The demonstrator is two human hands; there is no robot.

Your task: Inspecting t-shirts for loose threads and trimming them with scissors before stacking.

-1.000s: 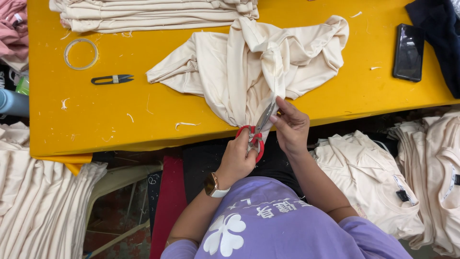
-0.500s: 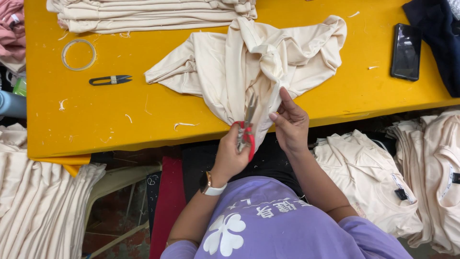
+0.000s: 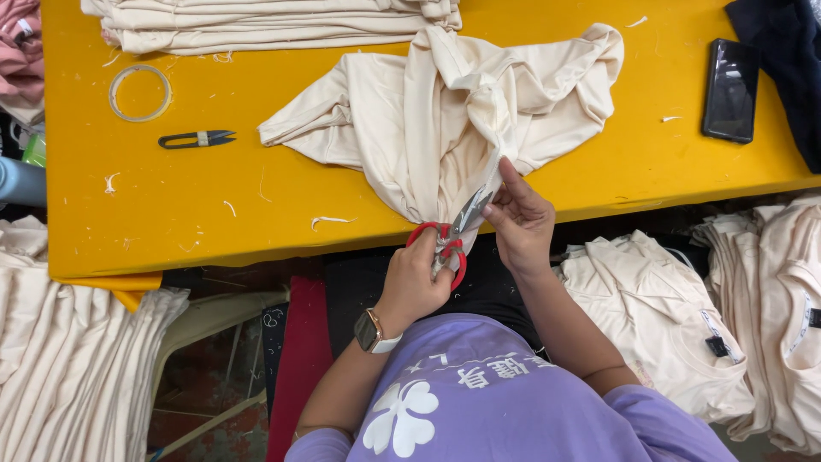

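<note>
Head view: left hand (image 3: 421, 278) grips red scissors (image 3: 448, 238); right hand (image 3: 522, 224) fingers pinch the cream shirt (image 3: 445, 120) at the desk (image 3: 256, 214) edge.

One screen is in view: a phone (image 3: 729, 90), a dark rectangular slab with a black, unlit glass face, lying flat near the right edge of the yellow worktop (image 3: 171, 222), just beside a dark garment (image 3: 782, 60). Two small black rectangular labels show on the cream shirts stacked below the worktop at right: one label (image 3: 717, 346) on the nearer shirt and another label (image 3: 814, 317) at the frame's right edge. A wristwatch (image 3: 369, 330) shows a small dark rectangular face with a pale strap.
</note>
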